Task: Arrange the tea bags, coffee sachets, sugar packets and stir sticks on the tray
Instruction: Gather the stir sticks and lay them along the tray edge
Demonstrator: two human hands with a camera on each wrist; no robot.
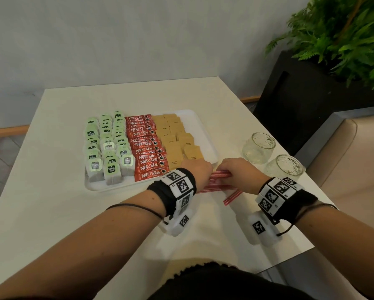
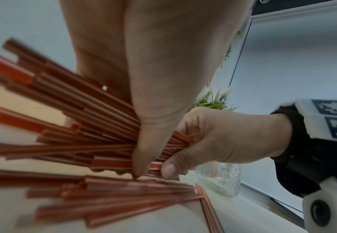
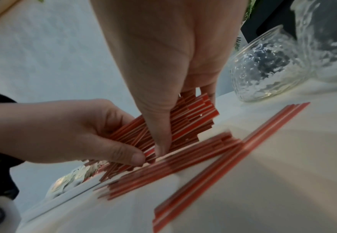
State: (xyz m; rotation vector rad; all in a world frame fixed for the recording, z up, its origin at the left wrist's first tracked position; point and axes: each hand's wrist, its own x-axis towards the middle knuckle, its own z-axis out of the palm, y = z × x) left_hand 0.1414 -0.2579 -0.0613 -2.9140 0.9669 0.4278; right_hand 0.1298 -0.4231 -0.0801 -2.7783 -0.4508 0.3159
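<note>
A white tray (image 1: 204, 131) holds rows of green tea bags (image 1: 108, 146), red coffee sachets (image 1: 147, 148) and brown sugar packets (image 1: 175, 139). At the tray's front right corner my left hand (image 1: 204, 168) and right hand (image 1: 227, 169) both grip one bundle of red stir sticks (image 1: 219, 175), just above the table. In the right wrist view the left hand (image 3: 74, 134) pinches the bundle (image 3: 193, 115) from the left, while the right hand's fingers (image 3: 159, 126) wrap it from above. More loose stir sticks (image 3: 203, 157) lie on the table under the bundle.
Two empty textured glass jars (image 1: 258, 147) (image 1: 285, 165) stand on the white table (image 1: 52, 202) right of the tray. A black planter with a fern (image 1: 333, 40) and a beige seat (image 1: 354, 159) are beyond the table's right edge.
</note>
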